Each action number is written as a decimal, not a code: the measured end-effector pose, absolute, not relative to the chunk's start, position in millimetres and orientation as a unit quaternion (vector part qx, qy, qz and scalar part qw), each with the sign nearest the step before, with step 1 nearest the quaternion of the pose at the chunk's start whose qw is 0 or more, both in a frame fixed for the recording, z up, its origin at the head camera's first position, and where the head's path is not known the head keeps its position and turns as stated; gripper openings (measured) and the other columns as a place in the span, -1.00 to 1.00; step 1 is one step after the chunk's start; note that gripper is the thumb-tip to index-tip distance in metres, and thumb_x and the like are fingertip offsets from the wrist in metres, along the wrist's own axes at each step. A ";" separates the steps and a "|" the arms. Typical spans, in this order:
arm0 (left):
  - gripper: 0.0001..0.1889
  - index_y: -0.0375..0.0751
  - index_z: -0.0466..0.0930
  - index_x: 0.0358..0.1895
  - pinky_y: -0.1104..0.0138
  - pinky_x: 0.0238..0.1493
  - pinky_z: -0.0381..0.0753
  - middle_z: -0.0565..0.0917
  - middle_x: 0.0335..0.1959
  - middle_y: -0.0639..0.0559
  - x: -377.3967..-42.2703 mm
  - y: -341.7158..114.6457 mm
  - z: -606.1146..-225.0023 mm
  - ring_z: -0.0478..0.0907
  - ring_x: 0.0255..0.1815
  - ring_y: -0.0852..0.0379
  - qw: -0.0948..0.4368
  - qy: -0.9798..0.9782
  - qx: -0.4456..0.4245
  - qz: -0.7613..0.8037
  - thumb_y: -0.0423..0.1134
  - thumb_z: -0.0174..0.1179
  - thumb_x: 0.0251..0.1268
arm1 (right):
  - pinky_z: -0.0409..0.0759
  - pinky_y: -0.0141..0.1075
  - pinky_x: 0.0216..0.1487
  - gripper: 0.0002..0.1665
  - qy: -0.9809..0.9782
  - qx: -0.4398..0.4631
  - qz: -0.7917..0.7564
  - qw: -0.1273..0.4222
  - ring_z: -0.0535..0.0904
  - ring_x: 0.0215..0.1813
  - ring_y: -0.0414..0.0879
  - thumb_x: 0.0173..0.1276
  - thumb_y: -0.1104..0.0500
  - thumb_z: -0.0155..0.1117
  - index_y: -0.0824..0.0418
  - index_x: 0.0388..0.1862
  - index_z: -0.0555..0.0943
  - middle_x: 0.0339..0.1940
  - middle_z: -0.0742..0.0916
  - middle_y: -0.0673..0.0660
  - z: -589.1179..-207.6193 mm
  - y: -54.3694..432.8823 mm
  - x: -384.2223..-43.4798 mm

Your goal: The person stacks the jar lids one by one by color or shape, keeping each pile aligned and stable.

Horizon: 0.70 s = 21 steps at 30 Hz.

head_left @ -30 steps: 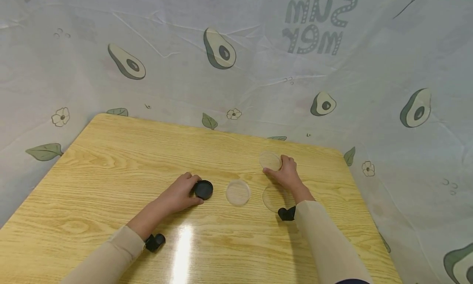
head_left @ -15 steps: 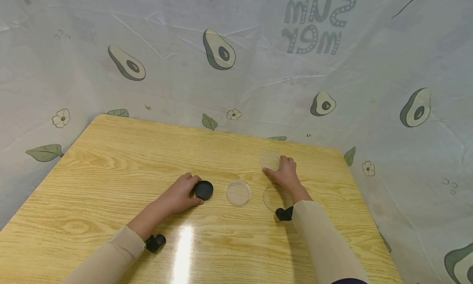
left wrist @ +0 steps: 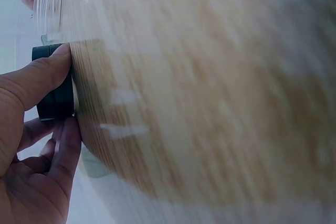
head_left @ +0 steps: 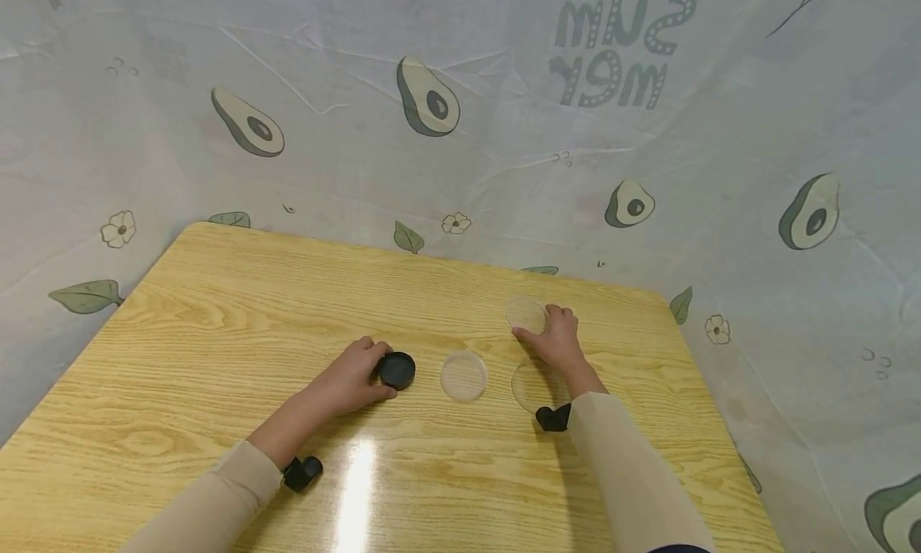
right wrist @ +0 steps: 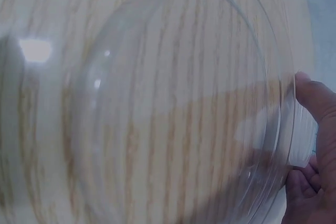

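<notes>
My left hand (head_left: 352, 381) grips a short black round lid-like piece (head_left: 397, 371) from its left side, thumb at the near edge and fingers at the far edge. In the left wrist view the black piece (left wrist: 56, 98) stands between thumb and fingertips, a thin seam running round its side. My right hand (head_left: 560, 341) holds a clear round dish (head_left: 525, 313) by its right side, farther back on the table. Another clear dish (head_left: 464, 375) sits between the hands. Below my right wrist lies a wider clear dish (head_left: 531, 385), partly hidden by the forearm; it fills the right wrist view.
The wood-grain table (head_left: 259, 297) reaches back to a pale curtain (head_left: 504, 169) printed with avocados. Glare (head_left: 355, 489) brightens the near surface. Black wrist-worn devices (head_left: 302, 473) stick out beneath both sleeves, the right one (head_left: 552, 418) overlapping the wide dish's edge.
My right forearm has shifted very slightly left. Both hands keep their grips, and the dishes and black piece stay where they were.
</notes>
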<state>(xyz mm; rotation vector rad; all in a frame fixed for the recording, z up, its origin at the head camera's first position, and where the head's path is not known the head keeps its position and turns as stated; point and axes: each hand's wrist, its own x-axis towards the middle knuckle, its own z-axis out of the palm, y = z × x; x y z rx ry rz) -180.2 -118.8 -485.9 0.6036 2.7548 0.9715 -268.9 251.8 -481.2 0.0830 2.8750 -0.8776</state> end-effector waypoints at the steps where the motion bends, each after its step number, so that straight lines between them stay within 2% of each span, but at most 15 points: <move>1: -0.45 -0.29 0.59 0.19 0.11 -0.03 0.57 0.58 -0.09 -0.15 -180.2 -118.8 -486.0 0.51 -0.14 0.05 0.079 0.921 0.201 0.325 -0.16 0.57 0.19 | 0.38 0.29 0.45 0.08 0.953 0.028 -0.293 0.066 0.19 0.47 0.40 0.46 -0.15 0.39 0.47 0.61 0.13 0.49 0.28 0.53 -481.3 252.1 -268.5; 9: -0.44 -0.30 0.59 0.19 0.11 -0.03 0.57 0.59 -0.09 -0.15 -180.2 -118.8 -486.5 0.51 -0.14 0.05 0.076 0.922 0.201 0.323 -0.16 0.57 0.18 | 0.37 0.27 0.48 0.09 0.953 0.027 -0.294 0.068 0.18 0.51 0.39 0.46 -0.18 0.37 0.44 0.62 0.13 0.53 0.25 0.52 -482.9 254.6 -267.4; 21: -0.45 -0.30 0.59 0.17 0.06 -0.01 0.59 0.60 -0.08 -0.17 -178.0 -118.3 -482.8 0.54 -0.11 -0.01 0.072 0.921 0.201 0.325 -0.18 0.57 0.18 | 0.44 0.26 0.42 0.07 0.947 0.021 -0.315 0.059 0.24 0.46 0.36 0.45 -0.17 0.40 0.43 0.61 0.16 0.51 0.28 0.49 -481.5 255.0 -260.9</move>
